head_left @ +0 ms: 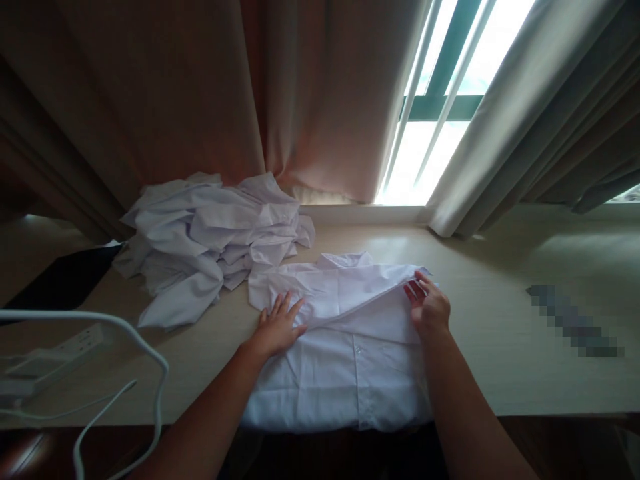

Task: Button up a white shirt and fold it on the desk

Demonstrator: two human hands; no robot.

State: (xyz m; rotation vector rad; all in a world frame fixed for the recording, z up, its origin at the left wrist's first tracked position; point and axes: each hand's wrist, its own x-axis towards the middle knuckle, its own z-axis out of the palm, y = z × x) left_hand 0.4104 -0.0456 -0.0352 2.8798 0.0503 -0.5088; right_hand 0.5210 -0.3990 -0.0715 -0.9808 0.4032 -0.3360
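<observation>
Power strip [75, 350] way over on the left, then a rumpled heap of white clothes [215, 233]. Left hand's [281, 327] flat on the white shirt [345, 350], fingers spread, not gripping. Shirt's mid-worktop [493, 360], buttons showing, and the right hand [429, 303] is pinching its folded-over edge.

Shirt [325, 380] is matt creased cloth, garment pile [215, 230] ditto, counter [480, 360] smooth w/ slight sheen, prob. wood, cable [65, 314] smooth plastic.

Pale table [505, 380], white shirt [325, 373], rumpled white clothes [210, 233], power strip [80, 345], black item [63, 277]
</observation>
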